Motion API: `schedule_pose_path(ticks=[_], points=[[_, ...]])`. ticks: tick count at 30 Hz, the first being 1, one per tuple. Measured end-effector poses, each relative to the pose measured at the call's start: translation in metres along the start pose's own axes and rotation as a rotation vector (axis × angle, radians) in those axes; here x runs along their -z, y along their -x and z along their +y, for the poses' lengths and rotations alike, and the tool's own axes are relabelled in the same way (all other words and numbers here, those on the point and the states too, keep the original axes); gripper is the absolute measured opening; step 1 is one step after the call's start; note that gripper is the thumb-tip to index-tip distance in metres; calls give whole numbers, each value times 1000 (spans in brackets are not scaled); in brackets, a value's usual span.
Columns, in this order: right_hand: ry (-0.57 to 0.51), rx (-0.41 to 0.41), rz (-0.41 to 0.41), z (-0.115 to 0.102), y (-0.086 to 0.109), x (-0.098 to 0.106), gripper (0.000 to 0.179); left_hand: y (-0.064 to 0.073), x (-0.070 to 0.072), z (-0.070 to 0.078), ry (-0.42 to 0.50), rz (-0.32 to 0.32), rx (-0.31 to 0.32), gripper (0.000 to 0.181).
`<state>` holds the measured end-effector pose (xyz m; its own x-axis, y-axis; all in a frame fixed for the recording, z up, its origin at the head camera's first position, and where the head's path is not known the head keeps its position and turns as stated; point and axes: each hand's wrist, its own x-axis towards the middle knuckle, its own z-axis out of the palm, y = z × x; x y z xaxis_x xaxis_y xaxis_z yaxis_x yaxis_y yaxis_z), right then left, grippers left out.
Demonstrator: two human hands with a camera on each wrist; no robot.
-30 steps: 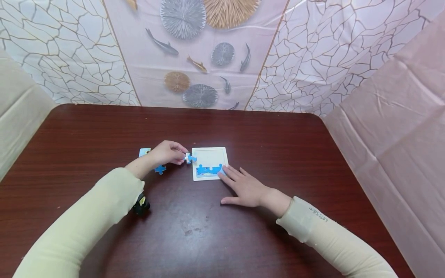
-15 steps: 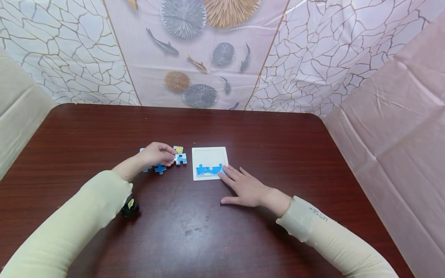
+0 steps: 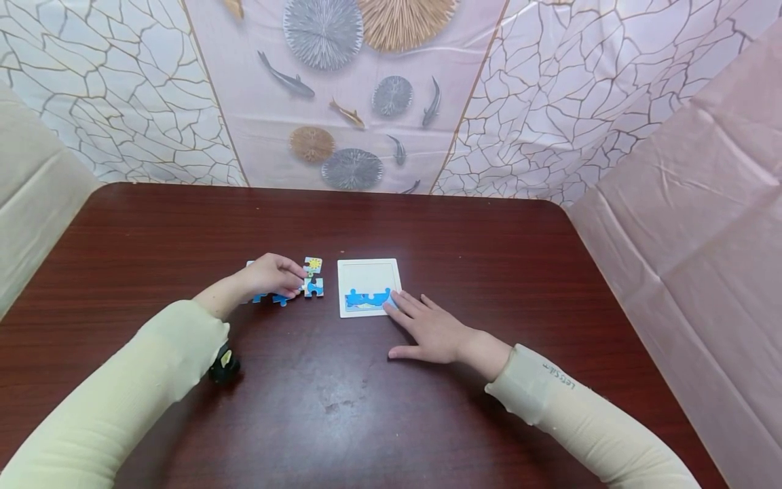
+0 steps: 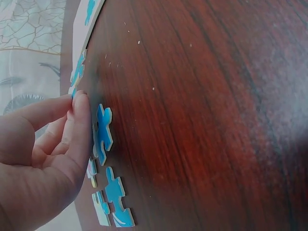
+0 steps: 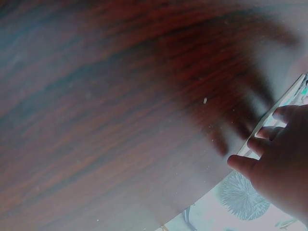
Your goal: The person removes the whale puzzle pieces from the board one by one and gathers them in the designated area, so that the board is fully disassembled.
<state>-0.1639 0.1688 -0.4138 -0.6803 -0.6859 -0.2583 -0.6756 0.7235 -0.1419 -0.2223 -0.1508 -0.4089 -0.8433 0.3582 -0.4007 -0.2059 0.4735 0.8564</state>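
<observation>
My left hand [image 3: 275, 275] is over the loose jigsaw pieces left of the board. In the left wrist view its thumb and forefinger pinch the edge of a small blue-and-white puzzle piece [image 3: 314, 288], partly hidden by the fingertips. Just behind it lies a puzzle piece with a yellow sun [image 3: 314, 263]. The white puzzle board [image 3: 368, 273] has a joined row of blue pieces [image 3: 366, 299] along its near side. My right hand [image 3: 432, 333] lies with fingers spread, its fingertips resting on the board's near right corner.
More blue jigsaw pieces [image 4: 115, 195] lie under and beside the left hand, partly covered by it. A black wrist device [image 3: 225, 365] hangs below the left sleeve. The dark wooden table [image 3: 489, 258] ends at a patterned cloth backdrop [image 3: 397, 136].
My left hand has drawn back leftward from the board's edge with the blue-and-white puzzle piece, which has then shifted slightly nearer. The sun piece has come into view. My right hand has stayed still.
</observation>
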Motion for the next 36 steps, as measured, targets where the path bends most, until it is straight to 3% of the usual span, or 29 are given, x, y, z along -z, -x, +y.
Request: schedule_pose_path(ticks=[12, 31, 36], points=[[-2, -7, -14, 2, -1, -3, 82, -2, -2, -1, -30, 9, -25, 31], [-9, -11, -9, 4, -2, -5, 82, -1, 5, 4, -107, 21, -1, 31], [-13, -11, -6, 3, -2, -7, 82, -3, 2, 7, -92, 3, 10, 35]])
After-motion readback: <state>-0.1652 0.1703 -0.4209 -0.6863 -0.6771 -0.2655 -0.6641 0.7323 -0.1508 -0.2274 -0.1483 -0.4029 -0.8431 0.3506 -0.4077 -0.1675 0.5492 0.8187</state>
